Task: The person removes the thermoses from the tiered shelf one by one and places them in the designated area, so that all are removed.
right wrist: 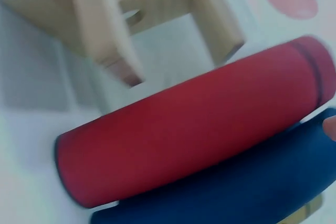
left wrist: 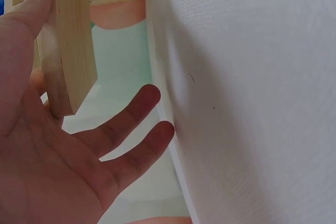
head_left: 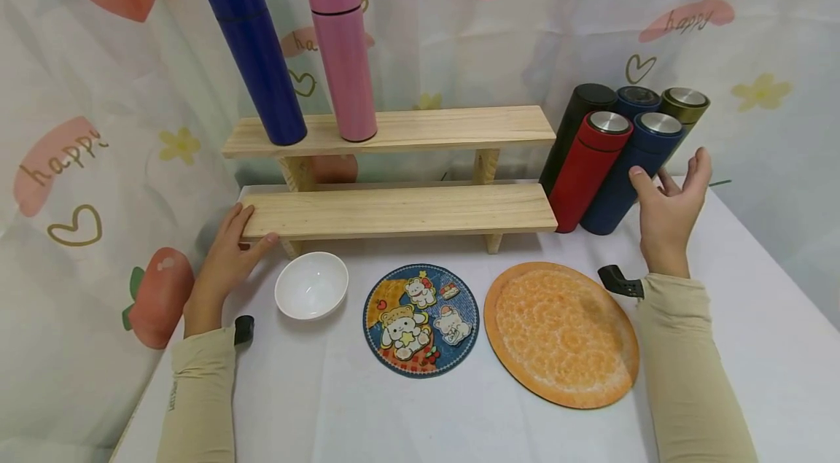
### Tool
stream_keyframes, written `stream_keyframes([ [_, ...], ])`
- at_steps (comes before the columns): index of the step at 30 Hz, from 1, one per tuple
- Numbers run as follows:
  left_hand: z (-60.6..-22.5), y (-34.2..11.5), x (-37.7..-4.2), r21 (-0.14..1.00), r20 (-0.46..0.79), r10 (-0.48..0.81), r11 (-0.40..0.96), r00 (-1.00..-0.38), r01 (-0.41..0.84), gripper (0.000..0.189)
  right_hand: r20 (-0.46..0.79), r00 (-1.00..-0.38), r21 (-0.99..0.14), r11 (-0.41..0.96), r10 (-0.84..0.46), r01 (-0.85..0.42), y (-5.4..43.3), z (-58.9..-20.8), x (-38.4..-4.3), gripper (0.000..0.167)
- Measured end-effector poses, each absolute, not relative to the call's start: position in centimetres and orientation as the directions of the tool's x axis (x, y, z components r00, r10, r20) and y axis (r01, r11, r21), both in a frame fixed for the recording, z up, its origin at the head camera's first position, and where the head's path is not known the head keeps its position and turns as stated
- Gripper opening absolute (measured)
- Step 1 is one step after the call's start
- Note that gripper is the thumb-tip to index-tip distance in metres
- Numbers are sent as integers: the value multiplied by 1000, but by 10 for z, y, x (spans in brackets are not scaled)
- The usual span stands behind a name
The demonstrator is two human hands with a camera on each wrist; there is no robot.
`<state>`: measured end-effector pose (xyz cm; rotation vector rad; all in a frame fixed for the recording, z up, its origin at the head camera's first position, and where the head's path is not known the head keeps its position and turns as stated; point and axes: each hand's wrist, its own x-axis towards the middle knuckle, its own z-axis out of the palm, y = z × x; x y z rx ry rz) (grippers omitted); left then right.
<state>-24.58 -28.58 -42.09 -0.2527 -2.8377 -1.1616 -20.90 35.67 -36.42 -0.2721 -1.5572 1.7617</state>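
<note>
My left hand holds the left end of the lower board of a two-step wooden shelf. In the left wrist view the thumb lies along one face of the board, and two other fingers stretch out past it. My right hand is beside a dark blue thermos flask, thumb tip at its side and the other fingers spread. A red thermos flask leans close on its left. Behind them stand a black flask, another blue flask and an olive-gold one.
On the upper board stand a blue flask and a pink flask. In front of the shelf are a white bowl, a round cartoon mat and a round orange mat. A printed curtain hangs behind the white table.
</note>
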Motion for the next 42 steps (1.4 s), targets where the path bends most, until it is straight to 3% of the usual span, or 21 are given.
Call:
stream_keyframes([
  [6,-420,-286,-246,682,115,124,711,-986,170,89,400,-635,-860,31,661,-509,347,-342,-199,97],
  [21,-420,-283,-244,689,103,108,709,-989,150,91,537,-534,-756,91,653,-648,311,-306,-173,81],
  [29,-418,-283,-243,690,96,107,709,-990,144,92,580,-534,-691,25,615,-722,295,-303,-169,74],
  [42,-418,-283,-243,686,81,103,715,-991,131,93,630,-606,-708,38,486,-705,279,-315,-173,71],
])
